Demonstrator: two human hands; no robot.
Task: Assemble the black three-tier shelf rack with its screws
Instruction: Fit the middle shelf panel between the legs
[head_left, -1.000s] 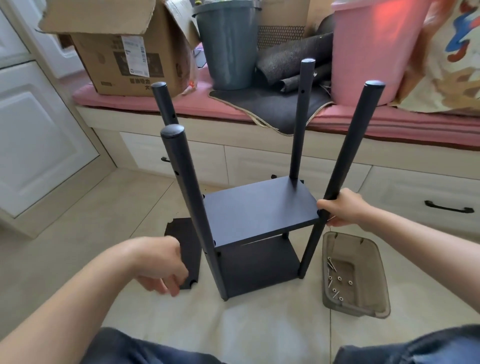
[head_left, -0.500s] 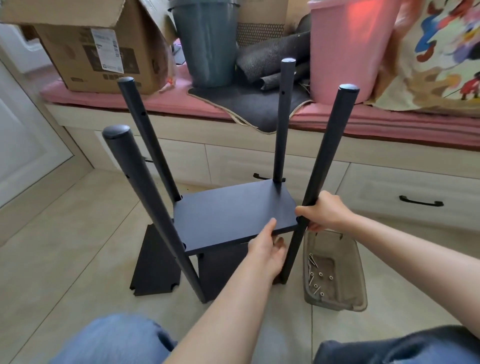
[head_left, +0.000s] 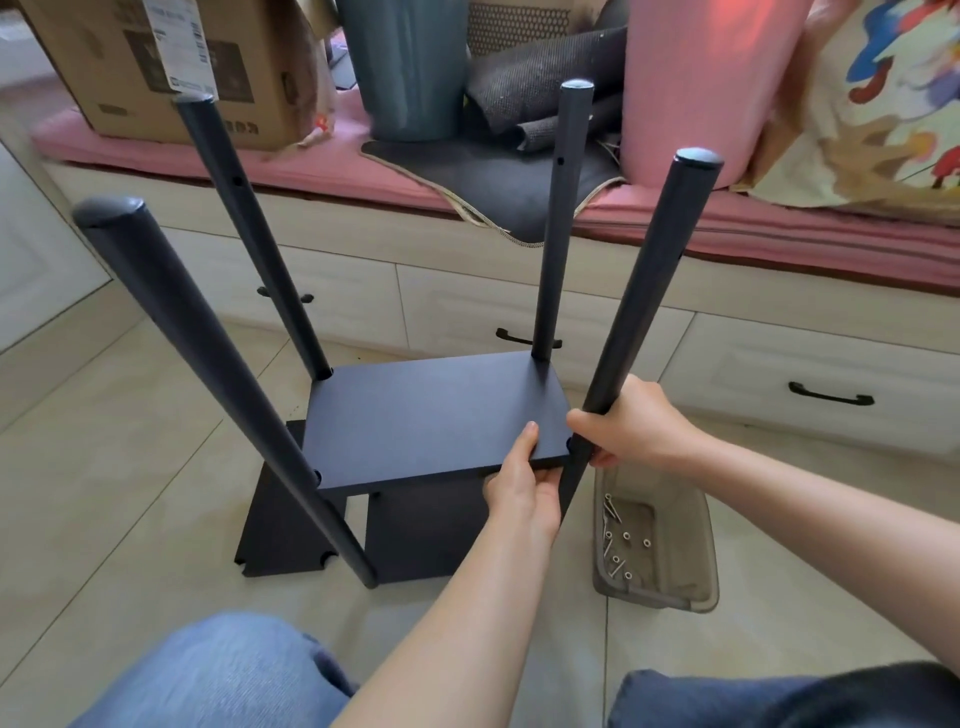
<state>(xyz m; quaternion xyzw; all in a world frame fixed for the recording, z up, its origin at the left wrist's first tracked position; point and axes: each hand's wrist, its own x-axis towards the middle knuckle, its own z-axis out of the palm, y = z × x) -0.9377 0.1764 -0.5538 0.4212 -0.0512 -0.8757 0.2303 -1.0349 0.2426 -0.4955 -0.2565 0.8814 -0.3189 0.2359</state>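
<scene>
The black rack stands on the tiled floor with several round poles rising from it. Its middle shelf board (head_left: 431, 415) sits between the poles, and a lower board (head_left: 421, 540) lies beneath. My left hand (head_left: 522, 480) grips the near right corner of the middle shelf, thumb on top and fingers under. My right hand (head_left: 631, 423) is wrapped round the near right pole (head_left: 654, 291) just above that corner. A loose black board (head_left: 283, 525) lies flat on the floor to the left. Several screws (head_left: 621, 540) lie in a clear brown plastic tray (head_left: 691, 571) to the right.
A window bench with a pink cushion (head_left: 332, 166) and drawers (head_left: 810, 384) runs behind the rack. On it stand a cardboard box (head_left: 171, 67), a grey bin (head_left: 410, 67) and a pink bucket (head_left: 696, 83). My knees fill the bottom edge.
My left hand came up from the left and took hold of the shelf's near right corner. My right hand stayed on the pole. The view drew closer to the rack.
</scene>
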